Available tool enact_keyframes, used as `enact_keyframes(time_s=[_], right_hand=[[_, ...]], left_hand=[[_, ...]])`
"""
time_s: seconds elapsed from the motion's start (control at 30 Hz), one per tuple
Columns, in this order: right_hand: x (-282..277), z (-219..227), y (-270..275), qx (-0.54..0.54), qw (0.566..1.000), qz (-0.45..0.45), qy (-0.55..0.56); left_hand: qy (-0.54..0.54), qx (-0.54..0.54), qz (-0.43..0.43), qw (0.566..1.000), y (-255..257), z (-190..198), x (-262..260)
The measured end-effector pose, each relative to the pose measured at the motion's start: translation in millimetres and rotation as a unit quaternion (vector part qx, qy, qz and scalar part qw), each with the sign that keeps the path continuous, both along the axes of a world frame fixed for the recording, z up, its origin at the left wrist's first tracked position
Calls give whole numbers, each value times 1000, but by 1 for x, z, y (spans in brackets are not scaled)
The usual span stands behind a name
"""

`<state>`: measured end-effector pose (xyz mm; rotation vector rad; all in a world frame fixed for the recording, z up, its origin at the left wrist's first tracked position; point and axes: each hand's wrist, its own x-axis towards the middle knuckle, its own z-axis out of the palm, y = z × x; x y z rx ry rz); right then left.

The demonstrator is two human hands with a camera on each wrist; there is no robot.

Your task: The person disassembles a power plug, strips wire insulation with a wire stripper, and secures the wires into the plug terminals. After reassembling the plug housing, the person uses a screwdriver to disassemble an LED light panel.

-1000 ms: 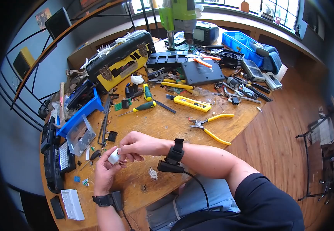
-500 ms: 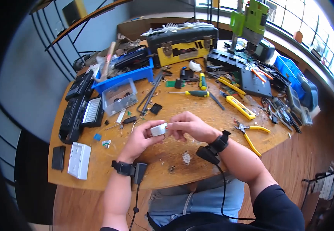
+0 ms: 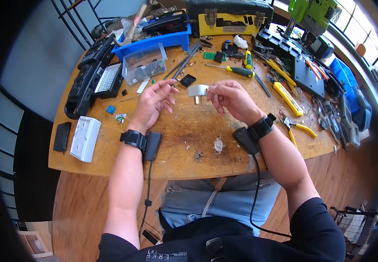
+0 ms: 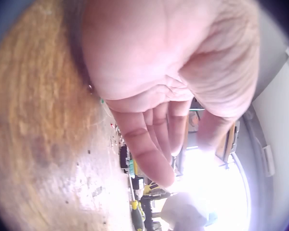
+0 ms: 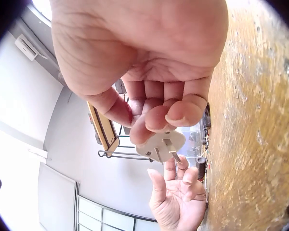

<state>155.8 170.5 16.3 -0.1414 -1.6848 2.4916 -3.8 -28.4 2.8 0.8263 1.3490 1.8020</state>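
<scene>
My right hand (image 3: 237,101) pinches a white plug (image 3: 196,91) by one edge, between thumb and fingertips, above the table. Its flat metal prongs point down in the head view, and in the right wrist view the pronged face of the plug (image 5: 160,145) shows, with screws in it. To the left of the plug, my left hand (image 3: 149,107) is held palm up and empty, its fingers loosely bent and apart from the plug. The left wrist view shows its bare palm (image 4: 149,62).
A white socket box (image 3: 85,139) and a black case (image 3: 62,136) lie at the left. Beyond the hands are a clear plastic box (image 3: 144,65), a screwdriver (image 3: 240,71), a yellow cutter knife (image 3: 288,98) and yellow-handled pliers (image 3: 294,125). A green drill (image 3: 313,16) stands back right.
The left hand has let go of the plug and drawn away to the left. The right hand now holds the plug alone, with its prongs showing. The head view has turned and tilted down.
</scene>
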Motion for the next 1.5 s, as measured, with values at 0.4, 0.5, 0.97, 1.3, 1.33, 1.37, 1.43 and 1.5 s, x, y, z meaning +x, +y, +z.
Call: enact_keyframes(time_s=[0.4, 0.5, 0.97, 1.3, 1.33, 1.37, 1.43, 1.5], right_hand=[[2, -8, 7, 45, 998, 28, 37], [0, -10, 9, 39, 997, 39, 57], [0, -10, 14, -4, 998, 49, 37], [-3, -5, 18, -30, 998, 64, -2], [-3, -7, 19, -26, 997, 70, -6], [-3, -6, 19, -20, 997, 74, -9], [-3, -4, 17, -36, 997, 69, -7], [-1, -1, 15, -37, 997, 63, -14]], left_hand=[[-70, 141, 63, 986, -14, 0, -18], [-64, 158, 118, 978, -23, -3, -29], [-30, 57, 149, 987, -18, -7, -35], [-47, 48, 135, 989, -12, -1, -32], [-49, 50, 139, 988, -12, 2, -31], [-51, 56, 143, 987, -12, 2, -31], [-58, 75, 146, 985, -13, 3, -30], [-65, 89, 143, 984, -13, 5, -28]])
